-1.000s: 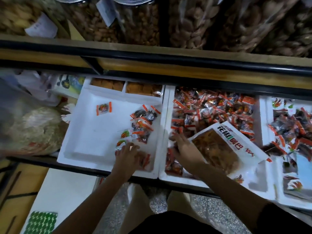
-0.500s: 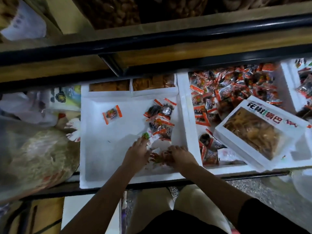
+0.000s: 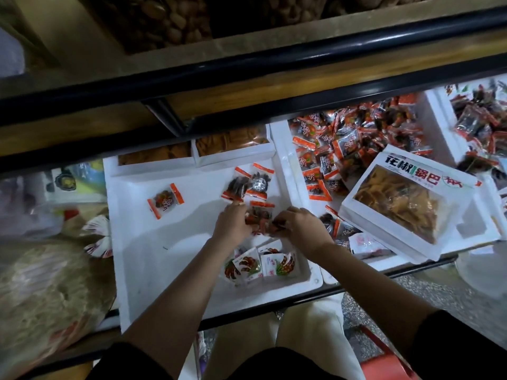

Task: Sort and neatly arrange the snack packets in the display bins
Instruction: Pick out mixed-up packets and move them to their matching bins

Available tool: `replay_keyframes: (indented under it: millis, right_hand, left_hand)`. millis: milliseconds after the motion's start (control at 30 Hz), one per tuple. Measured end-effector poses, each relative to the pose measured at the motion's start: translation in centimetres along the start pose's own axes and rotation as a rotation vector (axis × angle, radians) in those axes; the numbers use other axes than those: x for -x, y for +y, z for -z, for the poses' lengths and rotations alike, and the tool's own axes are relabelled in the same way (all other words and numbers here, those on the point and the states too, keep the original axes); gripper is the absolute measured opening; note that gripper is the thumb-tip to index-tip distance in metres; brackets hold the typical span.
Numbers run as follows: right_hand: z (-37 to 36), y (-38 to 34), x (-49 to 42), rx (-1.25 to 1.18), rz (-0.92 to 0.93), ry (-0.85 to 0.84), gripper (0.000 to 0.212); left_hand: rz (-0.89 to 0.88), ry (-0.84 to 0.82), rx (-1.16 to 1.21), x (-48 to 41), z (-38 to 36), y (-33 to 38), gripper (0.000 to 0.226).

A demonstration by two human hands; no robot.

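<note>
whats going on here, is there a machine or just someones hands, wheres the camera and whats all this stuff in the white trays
No machine here: a person works with bare hands. The camera sits on their head, looking forward and down, so you see their own arms reaching out. The left hand and right hand meet over a white bin and hold a small bunch of orange-edged packets between them. In that bin a lone packet lies to the left, two more packets lie just beyond the hands, and some white packets sit near the front. The next bin to the right holds a heap of similar packets, and a windowed box lies tilted on them. The job is sorting these snacks neatly.
</note>
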State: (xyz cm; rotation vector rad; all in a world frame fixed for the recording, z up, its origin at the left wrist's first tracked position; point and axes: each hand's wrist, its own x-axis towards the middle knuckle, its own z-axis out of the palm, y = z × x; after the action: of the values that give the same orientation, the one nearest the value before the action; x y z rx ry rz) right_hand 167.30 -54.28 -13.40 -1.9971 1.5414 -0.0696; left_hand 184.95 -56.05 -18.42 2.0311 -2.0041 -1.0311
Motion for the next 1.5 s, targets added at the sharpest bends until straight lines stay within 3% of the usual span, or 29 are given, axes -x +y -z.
replay_keyframes:
  millis: [167, 300, 400, 667, 767, 833, 933, 1133, 1300, 1500]
  right_hand:
    - [0.3, -1.1, -1.8, -0.068, 0.108, 0.017, 0.031]
    - [-1.2, -1.6, -3.9, 0.08, 0.087, -0.088, 0.039]
    - [-2.2, -1.5, -4.9, 0.057, -0.045, -0.214, 0.048]
    - [-3.1, -1.4, -3.5, -0.171, -0.157, -0.234, 0.074]
    - [-3.4, -1.4, -2.7, -0.029, -0.086, -0.265, 0.057]
    - [-3.3, -1.5, -2.1, 0.012, -0.039, -0.211, 0.047]
    - [-2.2, -1.0, -1.2, -0.111, -0.045, -0.062, 0.045]
    - [4.6, 2.1, 0.0, -0.475, -0.248, 0.256, 0.038]
    - [9.0, 5.0, -1.2, -0.448, -0.333, 0.447, 0.044]
    - [9.9, 6.2, -1.5, -0.395, -0.292, 0.505, 0.046]
  left_hand:
    - [0.022, 0.181, 0.142, 2.5, 1.5, -2.0, 0.018]
    - [0.086, 0.265, 0.229, 4.6, 3.4, -5.0, 0.008]
    - [0.093, 0.334, 0.23, 6.1, 3.9, -6.7, 0.008]
    - [0.189, 0.38, 0.214, 7.8, 3.3, -6.2, 0.013]
    - [0.179, 0.419, 0.216, 7.7, 2.8, -5.1, 0.016]
    - [0.205, 0.421, 0.243, 7.5, 2.8, -4.4, 0.018]
    - [0.235, 0.428, 0.311, 6.5, 3.3, -2.3, 0.018]
    - [0.167, 0.308, 0.654, 2.2, 3.5, 5.7, 0.006]
    - [0.038, 0.23, 0.682, -2.7, 2.0, 12.6, 0.003]
    - [-0.048, 0.085, 0.43, -4.4, 0.6, 13.8, 0.035]
